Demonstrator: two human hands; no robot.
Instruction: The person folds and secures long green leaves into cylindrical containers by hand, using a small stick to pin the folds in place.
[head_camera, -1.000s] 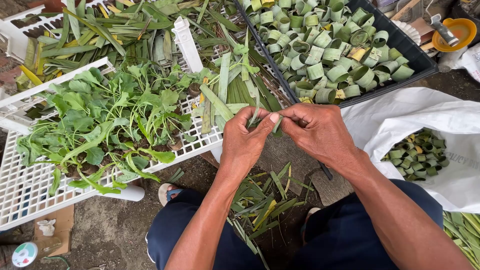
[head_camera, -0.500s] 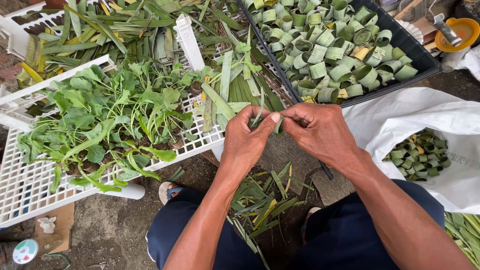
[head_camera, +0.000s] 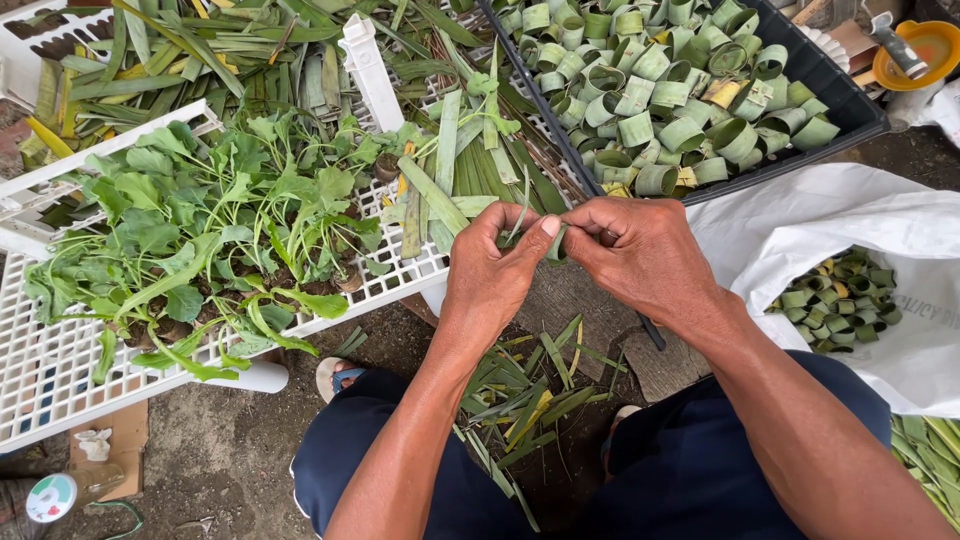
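Note:
My left hand (head_camera: 495, 265) and my right hand (head_camera: 640, 250) meet in the middle of the view, pinching a narrow green leaf strip (head_camera: 556, 243) between thumbs and fingers. The strip is bent round between the fingertips and mostly hidden by them. Just beyond the hands, long flat green leaf strips (head_camera: 450, 170) lie piled on a white plastic crate (head_camera: 60, 380). A black tray (head_camera: 840, 95) at the upper right is filled with several rolled green leaf rings (head_camera: 660, 90).
Leafy green seedlings (head_camera: 210, 240) cover the white crate at left. A white sack (head_camera: 800, 230) at right holds more leaf rings (head_camera: 840, 300). Leaf trimmings (head_camera: 530, 400) litter the ground between my knees. An orange dish (head_camera: 930, 45) sits at the top right.
Both hands stay together on the strip; my fingers have shifted slightly, working the strip round. Nothing else has moved.

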